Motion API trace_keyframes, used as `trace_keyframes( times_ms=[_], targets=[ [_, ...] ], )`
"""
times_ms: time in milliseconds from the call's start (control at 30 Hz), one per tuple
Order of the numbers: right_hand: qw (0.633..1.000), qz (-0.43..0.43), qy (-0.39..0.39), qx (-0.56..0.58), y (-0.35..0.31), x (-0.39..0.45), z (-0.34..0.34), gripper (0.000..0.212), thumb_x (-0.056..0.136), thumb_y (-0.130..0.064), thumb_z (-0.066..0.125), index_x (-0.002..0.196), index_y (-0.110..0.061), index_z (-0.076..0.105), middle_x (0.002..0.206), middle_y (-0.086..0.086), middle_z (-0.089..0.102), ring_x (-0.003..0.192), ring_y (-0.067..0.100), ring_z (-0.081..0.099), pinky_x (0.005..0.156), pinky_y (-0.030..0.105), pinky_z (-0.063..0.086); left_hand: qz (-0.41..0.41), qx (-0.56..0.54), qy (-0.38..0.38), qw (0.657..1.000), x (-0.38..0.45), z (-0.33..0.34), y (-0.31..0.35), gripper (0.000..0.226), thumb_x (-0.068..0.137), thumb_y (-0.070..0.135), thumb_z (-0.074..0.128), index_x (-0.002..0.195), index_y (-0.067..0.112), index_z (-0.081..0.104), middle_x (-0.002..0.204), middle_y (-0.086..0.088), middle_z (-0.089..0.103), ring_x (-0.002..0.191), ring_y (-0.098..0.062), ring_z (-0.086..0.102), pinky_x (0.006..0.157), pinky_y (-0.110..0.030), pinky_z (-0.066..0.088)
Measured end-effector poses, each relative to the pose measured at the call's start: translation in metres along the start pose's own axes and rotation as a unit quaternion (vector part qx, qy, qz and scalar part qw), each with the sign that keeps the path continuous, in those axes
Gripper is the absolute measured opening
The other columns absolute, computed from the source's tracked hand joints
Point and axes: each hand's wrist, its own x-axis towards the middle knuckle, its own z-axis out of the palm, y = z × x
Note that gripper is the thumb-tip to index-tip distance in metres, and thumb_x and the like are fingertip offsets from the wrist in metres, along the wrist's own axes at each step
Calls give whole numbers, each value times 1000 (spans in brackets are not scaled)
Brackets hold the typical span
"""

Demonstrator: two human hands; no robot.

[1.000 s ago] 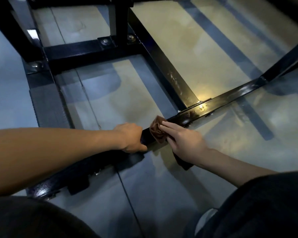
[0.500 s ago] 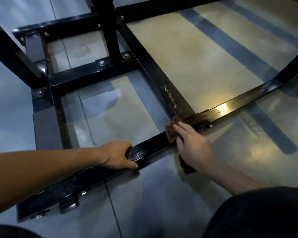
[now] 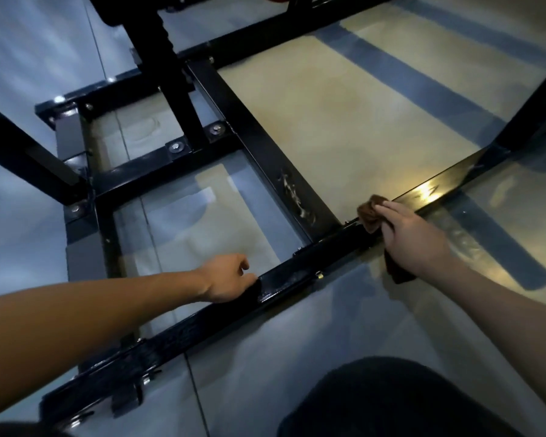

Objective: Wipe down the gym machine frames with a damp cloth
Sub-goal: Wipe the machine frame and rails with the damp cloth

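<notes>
since a moment ago: right hand [image 3: 415, 239] and brown cloth [image 3: 370, 214] have slid further right along the near bar, past the joint where the cross bar meets it; left hand [image 3: 229, 277] has stayed on the same bar
right hand: lies flat over the cloth, fingers laid out along it and pressing it onto the bar's top face; one end of the cloth pokes out past the fingertips, a darker end hangs below the palm on the near side
left hand: rests on the near bar to the left of the joint, fingers loosely curled over its far edge, thumb on the near side (i can't tell if it truly grips or only steadies)
near bar [image 3: 284, 274]: black, glossy, running low across the floor from lower left up to the right; a bright glare sits on it just beyond the cloth
cross bar [image 3: 265, 146]: black, with pale scuff marks near its near end
frame upright [image 3: 167, 74]: bolted to plates further back
floor [image 3: 344, 121]: shiny, pale, striped with dark shadows
</notes>
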Motion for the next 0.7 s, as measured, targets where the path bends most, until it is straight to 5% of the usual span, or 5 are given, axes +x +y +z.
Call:
trace_keyframes(
  times_ms=[133, 333, 400, 567, 700],
  targets=[
    [995, 95, -20, 31, -20, -6, -1, 44, 102, -30, 53, 144, -18, 57, 152, 5, 42, 109, 38, 67, 95, 46, 56, -33, 1, 60, 998, -6, -23, 6, 30, 100, 39, 49, 119, 20, 62, 121, -4, 67, 106, -25, 61, 94, -35, 52],
    [967, 4, -218, 128, -105, -7, -7, 35, 104, -26, 53, 136, -28, 63, 133, 0, 62, 90, 17, 68, 79, 23, 56, 16, -31, 43, 998, -8, -42, 34, 25, 98, 35, 55, 107, 16, 67, 111, -2, 71, 102, -24, 64, 92, -35, 53],
    [881, 98, -289, 361, -126, 21, -27, 29, 106, -17, 50, 124, -21, 71, 105, 9, 75, 70, 14, 66, 56, 15, 49, 25, -65, 77, 995, 10, -60, 40, 23, 98, 34, 54, 103, 16, 68, 108, -2, 71, 99, -22, 65, 91, -37, 54],
    [624, 168, -341, 683, -143, 63, -106, 18, 96, -17, 50, 89, -6, 62, 70, 11, 54, 57, 18, 53, 53, 27, 47, 48, -208, 165, 963, 34, -121, 71, 27, 101, 30, 51, 89, 9, 63, 82, -6, 64, 72, -21, 54, 65, -33, 45],
    [646, 242, -300, 658, -145, 88, -144, 29, 103, -29, 47, 86, -9, 58, 64, 7, 51, 56, 16, 49, 61, 28, 40, 70, -300, 146, 940, 36, -168, 107, 19, 96, 21, 50, 80, 13, 56, 76, -10, 54, 70, -21, 48, 64, -36, 39]
  ],
)
